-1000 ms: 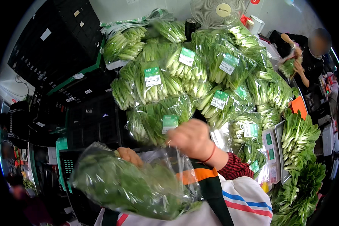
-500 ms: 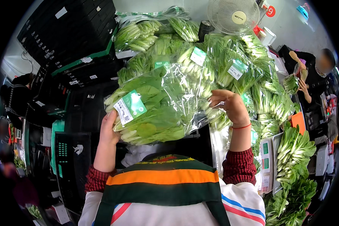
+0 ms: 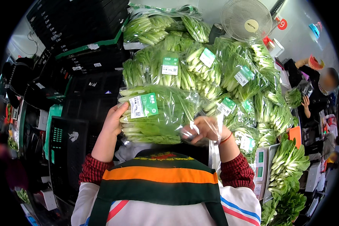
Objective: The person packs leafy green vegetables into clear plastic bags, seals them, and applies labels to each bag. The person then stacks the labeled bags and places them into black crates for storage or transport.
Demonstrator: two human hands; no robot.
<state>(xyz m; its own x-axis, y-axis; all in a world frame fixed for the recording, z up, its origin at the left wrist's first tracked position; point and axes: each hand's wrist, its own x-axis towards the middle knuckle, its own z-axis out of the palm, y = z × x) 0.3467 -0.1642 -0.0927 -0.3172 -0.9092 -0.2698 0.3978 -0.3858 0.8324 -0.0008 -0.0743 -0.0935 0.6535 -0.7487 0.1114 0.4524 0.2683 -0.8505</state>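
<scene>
A clear plastic bag of long leafy greens with pale stalks [image 3: 165, 126] lies lengthwise between the two hands I'm watching, just beyond the wearer's dark green apron with a broad orange band [image 3: 160, 174]. The left hand [image 3: 115, 119] grasps the bag's left end, where the pale stalk ends are, with the thumb on top beside a green-and-white rectangular label [image 3: 144, 105]. The right hand [image 3: 206, 129] is at the other end, its fingers bent among loose, shiny film; from here I cannot tell whether they pinch the plastic or only rest against it. A thin red cord [image 3: 226, 138] circles that wrist, above a dark red, black-patterned cuff [image 3: 237, 169].

Beyond the grip rises a big heap of clear-bagged greens [image 3: 203, 71], several showing labels of the same colours, and behind it stands a pale round fan with a wire cage [image 3: 246, 20]. To the right of the right hand is a whitish scale with small green displays [image 3: 260, 165], and just past that a pile of loose, unbagged greens with white stalks [image 3: 290, 162]. Left of the left hand sits a black plastic crate with slotted sides [image 3: 69, 150]; farther off, beyond it, tall stacks of black plastic crates [image 3: 79, 30] stand against the wall. Well to the right of the grip, a co-worker in dark clothes [image 3: 314, 81] has a hand at another bag of greens [image 3: 293, 98].
</scene>
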